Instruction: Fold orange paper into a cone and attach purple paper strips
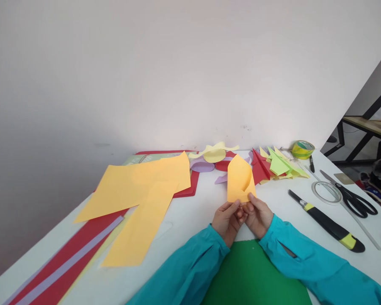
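A small orange-yellow piece of paper (pixel 235 180) with a pointed top and a curved flap on its face is held up over the table. My left hand (pixel 227 220) pinches its lower edge between thumb and fingers. At the lower right corner, my right hand (pixel 259 215) grips the same paper. Both hands are close together, fingertips nearly touching below the paper. Under my wrists lies a green sheet (pixel 252 275). Behind the held paper are red and green folded paper planes (pixel 262 166).
Orange sheets (pixel 139 182) and red paper (pixel 92 239) lie on the left. Looped paper pieces (pixel 214 154) sit by the wall. On the right are a utility knife (pixel 328 222), scissors (pixel 352 199), a clear tape roll (pixel 317 192), a metal ruler (pixel 365 231) and yellow-green tape (pixel 302 149).
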The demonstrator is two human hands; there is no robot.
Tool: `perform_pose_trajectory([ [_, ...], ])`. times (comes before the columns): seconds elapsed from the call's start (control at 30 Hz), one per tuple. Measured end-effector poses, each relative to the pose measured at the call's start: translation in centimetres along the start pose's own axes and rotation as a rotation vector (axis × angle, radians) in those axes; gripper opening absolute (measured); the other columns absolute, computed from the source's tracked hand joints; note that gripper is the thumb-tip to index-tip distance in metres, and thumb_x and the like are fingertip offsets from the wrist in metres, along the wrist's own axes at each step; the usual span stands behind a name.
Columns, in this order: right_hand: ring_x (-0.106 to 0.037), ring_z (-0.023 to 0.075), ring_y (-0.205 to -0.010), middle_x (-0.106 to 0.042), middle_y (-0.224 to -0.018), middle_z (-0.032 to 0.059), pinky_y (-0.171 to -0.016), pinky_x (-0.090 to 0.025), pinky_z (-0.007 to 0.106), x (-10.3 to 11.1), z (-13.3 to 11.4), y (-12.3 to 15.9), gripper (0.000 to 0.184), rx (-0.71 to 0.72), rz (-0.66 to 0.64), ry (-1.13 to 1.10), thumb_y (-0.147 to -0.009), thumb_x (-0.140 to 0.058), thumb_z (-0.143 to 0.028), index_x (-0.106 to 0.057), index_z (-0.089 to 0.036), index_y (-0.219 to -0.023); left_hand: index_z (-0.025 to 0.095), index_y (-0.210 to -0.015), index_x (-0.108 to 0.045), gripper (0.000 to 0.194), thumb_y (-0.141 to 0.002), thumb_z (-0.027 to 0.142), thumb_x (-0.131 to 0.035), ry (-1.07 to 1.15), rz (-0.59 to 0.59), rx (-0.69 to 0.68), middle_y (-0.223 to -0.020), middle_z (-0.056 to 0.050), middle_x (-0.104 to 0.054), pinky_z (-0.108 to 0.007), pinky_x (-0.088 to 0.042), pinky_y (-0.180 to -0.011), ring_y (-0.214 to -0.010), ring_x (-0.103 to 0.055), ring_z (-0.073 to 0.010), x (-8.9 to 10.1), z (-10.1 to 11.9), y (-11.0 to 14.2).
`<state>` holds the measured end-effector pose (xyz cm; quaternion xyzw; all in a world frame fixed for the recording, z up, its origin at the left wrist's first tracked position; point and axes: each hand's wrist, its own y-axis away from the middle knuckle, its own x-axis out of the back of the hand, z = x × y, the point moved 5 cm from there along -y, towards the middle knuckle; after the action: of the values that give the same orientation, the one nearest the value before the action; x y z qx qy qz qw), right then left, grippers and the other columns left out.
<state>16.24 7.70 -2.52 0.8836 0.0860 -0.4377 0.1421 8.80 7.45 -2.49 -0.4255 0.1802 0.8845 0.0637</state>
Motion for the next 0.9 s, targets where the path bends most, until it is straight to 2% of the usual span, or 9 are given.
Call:
perform_pose_trajectory([
  [0.13,-0.056,0.0125,-0.046,-0.05,-0.04,-0.0024,-0.049,-0.054,0.026,0.07,0.01,0.04,0.036,0.052,0.023,0.029,-0.069,-0.07,-0.032,-0.052,-0.014,-0.044,0.011,-0.053,-0.059,0.023,-0.052,0.02,-0.079,0.035,-0.004,0.003,-0.044,0.002,-0.051,-0.016,-0.038,-0.038,-0.044,-0.049,-0.0066,-0.21,0.26,0.19],
  [0.3,-0.056,0.0129,-0.044,-0.05,-0.039,-0.003,-0.044,-0.053,0.025,-0.31,0.18,0.24,0.027,0.097,0.035,0.064,-0.063,-0.075,-0.029,-0.057,-0.013,-0.05,0.01,-0.065,-0.063,0.023,-0.051,0.019,-0.08,0.013,-0.005,-0.007,-0.04,0.005,-0.045,-0.013,-0.033,-0.035,-0.041,-0.045,-0.0052,-0.52,0.34,0.54],
  [0.43,-0.058,0.0136,-0.045,-0.054,-0.043,-0.0008,-0.039,-0.051,0.023,-0.53,0.18,0.31,0.027,0.099,0.013,0.087,-0.063,-0.075,-0.028,-0.058,-0.012,-0.05,0.01,-0.061,-0.06,0.025,-0.052,0.022,-0.08,0.024,-0.02,0.001,-0.04,0.006,-0.043,-0.013,-0.033,-0.035,-0.038,-0.041,-0.003,-0.6,0.27,0.44],
  [0.57,-0.058,0.0138,-0.045,-0.051,-0.04,-0.0027,-0.041,-0.053,0.024,-0.27,0.19,0.2,0.024,0.106,0.015,0.06,-0.064,-0.074,-0.027,-0.06,-0.012,-0.052,0.011,-0.061,-0.057,0.025,-0.056,0.023,-0.078,0.013,-0.032,0.016,-0.042,0.006,-0.042,-0.013,-0.033,-0.036,-0.043,-0.047,-0.0057,-0.37,0.16,0.2],
  [0.9,-0.061,0.0153,-0.052,-0.051,-0.04,-0.001,-0.05,-0.056,0.026,-0.06,0.15,0.13,0.035,0.059,0.0,0.029,-0.068,-0.071,-0.031,-0.054,-0.012,-0.045,0.011,-0.062,-0.058,0.024,-0.059,0.025,-0.077,0.033,-0.032,0.051,-0.043,0.004,-0.046,-0.014,-0.035,-0.037,-0.043,-0.045,-0.0055,0.09,-0.06,-0.01],
])
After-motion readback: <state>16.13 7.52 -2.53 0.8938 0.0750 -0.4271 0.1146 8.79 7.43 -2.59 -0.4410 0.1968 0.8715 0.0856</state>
